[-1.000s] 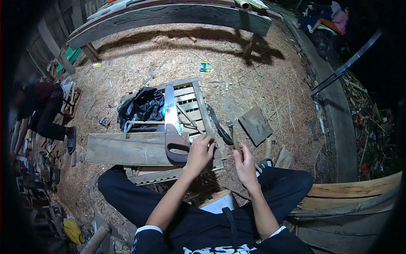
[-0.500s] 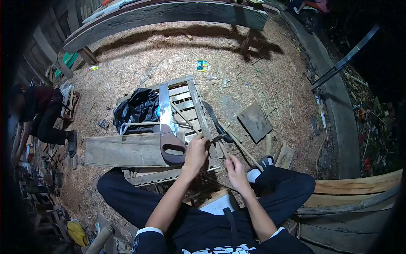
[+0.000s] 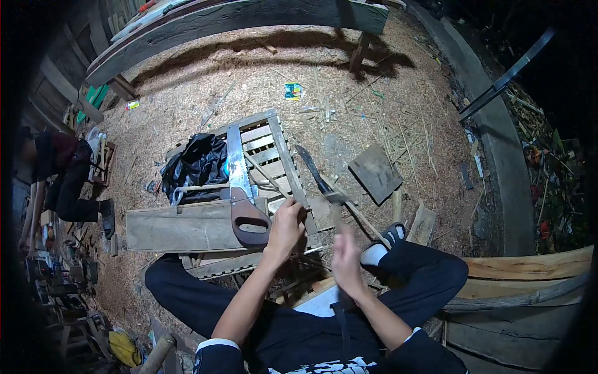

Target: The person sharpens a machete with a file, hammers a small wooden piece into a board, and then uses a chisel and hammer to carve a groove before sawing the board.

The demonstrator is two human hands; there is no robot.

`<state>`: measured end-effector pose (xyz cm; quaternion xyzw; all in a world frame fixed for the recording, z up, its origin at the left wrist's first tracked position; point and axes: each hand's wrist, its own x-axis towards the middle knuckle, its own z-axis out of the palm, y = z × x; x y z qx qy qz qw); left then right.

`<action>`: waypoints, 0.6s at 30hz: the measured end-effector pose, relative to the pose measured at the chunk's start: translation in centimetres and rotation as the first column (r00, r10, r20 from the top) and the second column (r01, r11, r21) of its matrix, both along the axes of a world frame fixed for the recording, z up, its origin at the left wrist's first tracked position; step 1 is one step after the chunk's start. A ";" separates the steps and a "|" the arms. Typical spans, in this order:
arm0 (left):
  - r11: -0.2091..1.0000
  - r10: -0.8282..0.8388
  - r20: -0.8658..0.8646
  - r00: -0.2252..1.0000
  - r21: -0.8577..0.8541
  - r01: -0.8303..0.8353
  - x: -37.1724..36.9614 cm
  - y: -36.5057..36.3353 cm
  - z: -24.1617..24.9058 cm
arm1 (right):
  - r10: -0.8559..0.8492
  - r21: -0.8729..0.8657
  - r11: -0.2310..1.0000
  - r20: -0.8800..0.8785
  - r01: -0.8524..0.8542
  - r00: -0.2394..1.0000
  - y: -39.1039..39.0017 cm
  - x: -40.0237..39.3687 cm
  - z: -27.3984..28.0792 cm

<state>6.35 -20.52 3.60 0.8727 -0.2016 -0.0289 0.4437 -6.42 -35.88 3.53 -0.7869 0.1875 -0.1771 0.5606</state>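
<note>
My right hand (image 3: 346, 258) is wrapped round the handle of a hammer (image 3: 336, 198), its head raised and slightly blurred. Closed fingers of my left hand (image 3: 288, 225) rest at the near edge of a slatted wooden crate (image 3: 285, 148); what they pinch is hidden. Left of that hand, a handsaw (image 3: 239, 163) with a brown handle lies across the crate and a wide plank (image 3: 180, 228). A black plastic bag (image 3: 198, 163) sits on the crate's left part. Beyond the hammer lies a dark curved blade (image 3: 309, 164) beside thin sticks.
A square board (image 3: 375, 174) lies on the shavings. A long wooden bench (image 3: 237, 30) spans the far side. At left a person (image 3: 71, 171) bends beside a small crate. Planks (image 3: 529, 271) lie at my right, beyond my bent knee.
My right hand has turned upright and the hammer head has risen away from my left hand. The view has shifted slightly. My left hand stays at the crate's edge.
</note>
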 end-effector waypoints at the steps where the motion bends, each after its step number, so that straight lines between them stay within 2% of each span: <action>1: 1.000 0.009 -0.015 1.000 0.004 -0.009 -0.1 0.0 0.1 | 0.114 -0.143 0.983 -0.006 -0.114 0.993 -0.2 -0.1 -1.3; 2: 1.000 0.018 -0.028 0.999 0.010 -0.018 0.0 0.0 0.1 | 0.224 -0.283 0.933 -0.026 -0.222 0.974 -0.6 -0.1 -2.7; 3: 1.000 0.020 -0.023 1.000 0.008 -0.020 0.1 -0.1 0.1 | 0.201 -0.052 0.974 -0.244 -0.220 0.949 -0.8 0.2 0.2; 4: 1.000 0.026 -0.028 0.999 -0.015 -0.026 0.1 -0.1 0.0 | 0.205 -0.051 0.973 -0.244 -0.223 0.948 -0.7 0.5 1.1; 6: 0.999 0.023 -0.041 0.999 -0.031 -0.025 -0.2 0.2 0.1 | 0.003 0.173 0.985 -0.077 0.011 0.997 -0.1 0.4 1.9; 7: 0.999 0.027 -0.027 0.999 -0.021 -0.028 -0.3 0.2 0.3 | -0.038 0.211 0.976 -0.097 0.057 0.995 0.7 -0.1 1.9; 8: 0.999 0.032 -0.011 0.999 -0.013 -0.032 -0.3 0.1 0.6 | -0.039 0.209 0.976 -0.094 0.058 0.995 0.4 -0.4 0.2; 9: 0.999 0.032 -0.005 0.999 -0.018 -0.032 -0.2 0.1 0.6 | 0.081 -0.067 0.994 -0.018 -0.082 0.997 0.3 0.3 -0.6; 10: 0.998 0.029 -0.019 0.999 -0.053 -0.030 -0.2 0.1 0.6 | 0.216 -0.347 0.917 0.021 -0.195 0.976 -0.1 0.7 -1.3; 11: 0.996 0.024 -0.034 0.999 -0.085 -0.027 -0.1 0.2 0.6 | 0.187 -0.050 0.978 -0.212 -0.202 0.959 -1.1 -0.2 -1.5; 12: 0.996 0.027 -0.033 0.999 -0.085 -0.030 0.0 0.2 0.4 | 0.190 -0.050 0.977 -0.211 -0.205 0.959 -1.0 0.2 0.0; 14: 0.997 0.031 -0.014 0.999 -0.066 -0.031 -0.1 0.1 0.2 | 0.007 0.151 0.988 -0.128 0.012 0.992 -0.9 0.3 1.9; 15: 0.997 0.026 -0.020 0.999 -0.067 -0.027 -0.2 0.1 0.1 | -0.024 0.222 0.974 -0.093 0.044 0.995 -0.4 -0.1 2.2; 16: 0.997 0.025 -0.025 0.999 -0.075 -0.027 -0.2 0.1 0.0 | -0.029 0.220 0.974 -0.097 0.050 0.995 -0.6 -0.4 1.3; 17: 0.996 0.027 -0.022 0.999 -0.083 -0.029 0.0 0.1 0.1 | 0.119 0.068 0.992 -0.138 -0.110 0.983 -0.9 -0.4 -0.4; 18: 0.996 0.027 -0.018 0.999 -0.086 -0.028 0.0 0.1 -0.1 | 0.256 -0.077 0.958 -0.200 -0.275 0.946 -1.0 0.1 -0.7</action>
